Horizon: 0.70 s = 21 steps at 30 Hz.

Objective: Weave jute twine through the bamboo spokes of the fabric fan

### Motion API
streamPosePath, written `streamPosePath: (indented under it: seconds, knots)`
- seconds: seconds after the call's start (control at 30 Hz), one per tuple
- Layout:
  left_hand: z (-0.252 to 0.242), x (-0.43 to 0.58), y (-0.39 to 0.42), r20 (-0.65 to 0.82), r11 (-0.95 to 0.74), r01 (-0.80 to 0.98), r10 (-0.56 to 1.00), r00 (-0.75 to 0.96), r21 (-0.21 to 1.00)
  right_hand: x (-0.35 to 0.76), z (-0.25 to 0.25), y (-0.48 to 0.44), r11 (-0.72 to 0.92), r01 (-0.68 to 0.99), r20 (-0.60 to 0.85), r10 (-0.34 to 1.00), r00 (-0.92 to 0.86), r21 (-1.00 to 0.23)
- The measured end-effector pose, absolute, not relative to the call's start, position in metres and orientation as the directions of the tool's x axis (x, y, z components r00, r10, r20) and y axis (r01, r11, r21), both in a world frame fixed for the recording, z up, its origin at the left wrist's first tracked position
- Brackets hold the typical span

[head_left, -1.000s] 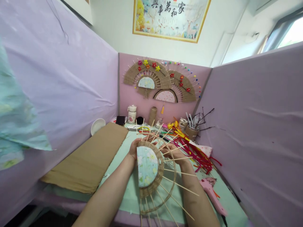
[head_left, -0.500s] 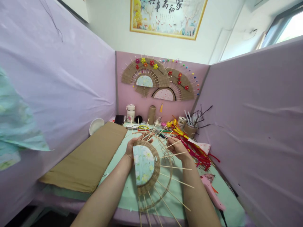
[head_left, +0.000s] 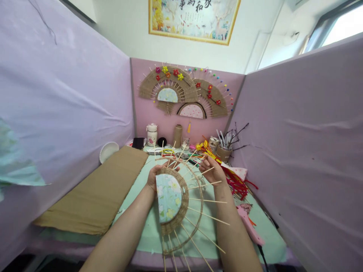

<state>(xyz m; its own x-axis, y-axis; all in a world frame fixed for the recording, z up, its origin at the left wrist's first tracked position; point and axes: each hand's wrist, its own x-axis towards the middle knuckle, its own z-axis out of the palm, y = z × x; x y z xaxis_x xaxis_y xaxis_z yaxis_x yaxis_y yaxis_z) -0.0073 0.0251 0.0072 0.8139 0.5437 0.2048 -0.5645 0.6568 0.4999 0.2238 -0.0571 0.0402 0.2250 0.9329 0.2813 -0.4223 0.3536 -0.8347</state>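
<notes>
A half-round woven fan frame (head_left: 185, 196) is held upright over the green-covered table, its thin sticks spreading to the right and a blue floral cloth (head_left: 168, 198) covering its centre. My left hand (head_left: 154, 175) grips the fan's upper left edge, with fingers behind the sticks. A thin twine arc runs across the sticks, outside the woven band. Close to the upper right sticks is my right hand (head_left: 211, 168), its fingers pinched together; what they hold is too small to make out. Loose twine (head_left: 200, 181) hangs behind the fan.
Brown cardboard (head_left: 99, 192) lies at left, near a white dish (head_left: 109, 152). A pink glue gun (head_left: 251, 226) rests at right. Red and yellow craft stems (head_left: 236, 185), a twine cone (head_left: 177, 136), a jar (head_left: 152, 134) and a pot of sticks (head_left: 224, 153) are behind. Finished fans (head_left: 170, 84) hang on the divider.
My right hand has lifted slightly, and its fingers have moved up along the sticks. The camera view has shifted a little, so the scene sits further left.
</notes>
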Motion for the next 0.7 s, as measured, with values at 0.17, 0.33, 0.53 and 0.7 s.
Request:
streamPosePath:
  seconds: [0.17,0.33,0.53,0.7]
  knots:
    - [0.009,-0.006,0.022,0.202,0.656,-0.586,0.567,0.799,0.476,0.221,0.042,-0.061,0.436,-0.344,0.347,0.892,0.291,-0.832]
    - [0.015,-0.007,0.018,0.182,0.654,-0.581,0.574,0.798,0.485,0.221,0.041,-0.061,0.478,-0.320,0.368,0.863,0.347,-0.818]
    - [0.010,-0.013,0.023,0.187,0.647,-0.553,0.546,0.817,0.525,0.224,0.038,-0.058,0.488,-0.277,0.369,0.845,0.388,-0.827]
    - [0.007,-0.018,0.025,0.200,0.644,-0.556,0.542,0.816,0.525,0.226,0.036,-0.060,0.459,-0.251,0.342,0.852,0.397,-0.853]
